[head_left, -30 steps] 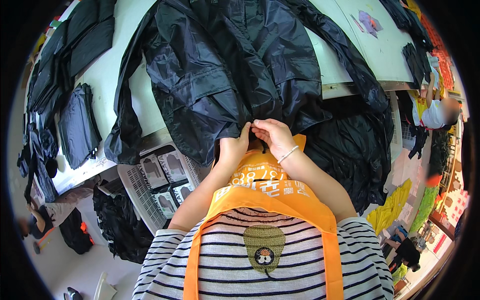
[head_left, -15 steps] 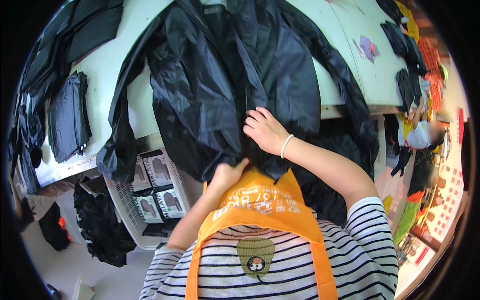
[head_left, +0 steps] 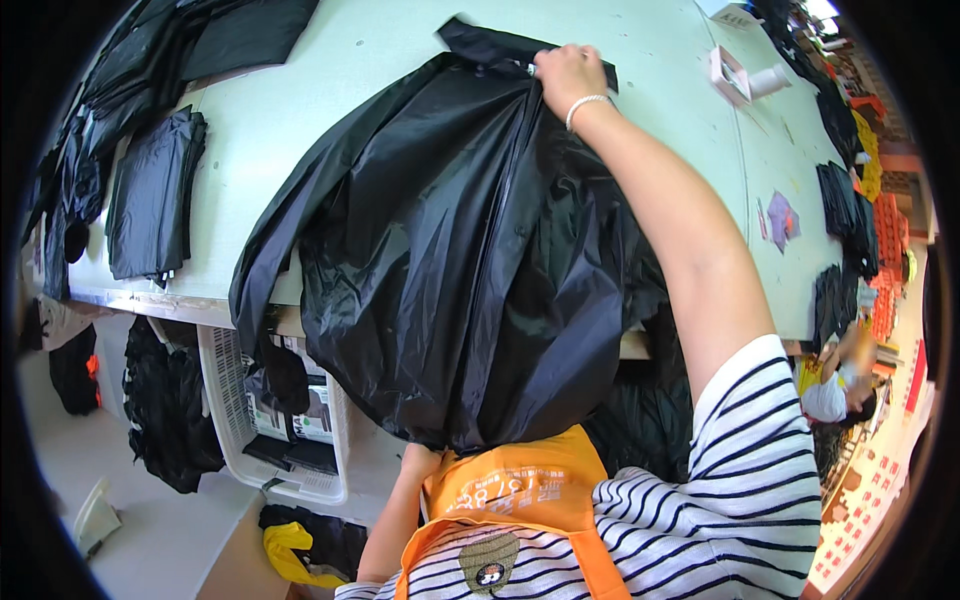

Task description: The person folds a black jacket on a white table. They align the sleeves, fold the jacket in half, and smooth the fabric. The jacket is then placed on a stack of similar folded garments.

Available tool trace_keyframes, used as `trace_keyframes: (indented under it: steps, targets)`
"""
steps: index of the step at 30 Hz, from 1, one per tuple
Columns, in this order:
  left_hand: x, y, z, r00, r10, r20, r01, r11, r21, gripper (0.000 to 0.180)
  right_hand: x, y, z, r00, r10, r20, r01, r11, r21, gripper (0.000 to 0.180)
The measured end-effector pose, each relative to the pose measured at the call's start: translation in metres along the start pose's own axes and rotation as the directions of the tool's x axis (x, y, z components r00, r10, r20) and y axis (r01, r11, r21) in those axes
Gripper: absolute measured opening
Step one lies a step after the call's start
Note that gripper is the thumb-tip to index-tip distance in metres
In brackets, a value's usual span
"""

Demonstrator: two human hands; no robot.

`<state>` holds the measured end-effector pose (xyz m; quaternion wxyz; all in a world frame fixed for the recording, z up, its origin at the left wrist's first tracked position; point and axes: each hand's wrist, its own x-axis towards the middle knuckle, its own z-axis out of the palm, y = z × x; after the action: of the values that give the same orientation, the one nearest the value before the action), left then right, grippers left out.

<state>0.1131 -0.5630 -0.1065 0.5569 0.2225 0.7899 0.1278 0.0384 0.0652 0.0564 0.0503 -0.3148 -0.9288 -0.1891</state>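
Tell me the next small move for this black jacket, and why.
Probably ease the black jacket a little farther up the table with the right hand: that hand is at the collar, while the lower front hangs past the table's near edge, down to the orange apron. The left hand, at the hem, could help guide it, though its fingers are hidden.
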Motion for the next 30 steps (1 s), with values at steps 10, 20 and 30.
trace_keyframes:
  steps: [10, 20, 30]
  targets:
    - [0.015, 0.058, -0.064, 0.944, -0.32, 0.079, 0.217, 0.783, 0.584, 0.06, -0.046, -0.017, 0.02, 0.797, 0.417, -0.437, 0.016, 0.709, 0.705, 0.049]
    - [0.119, 0.397, -0.251, 0.507, 0.715, -0.482, -0.655, 0.683, 0.324, 0.032, -0.078, -0.029, 0.046, 0.627, 0.632, 0.456, -0.279, -0.364, 0.889, 0.022]
    - [0.231, 0.498, -0.254, 0.788, 0.458, -0.411, -0.204, 0.824, 0.528, 0.047, -0.055, -0.068, 0.054, 0.647, 0.684, 0.337, -0.344, -0.132, 0.929, 0.011]
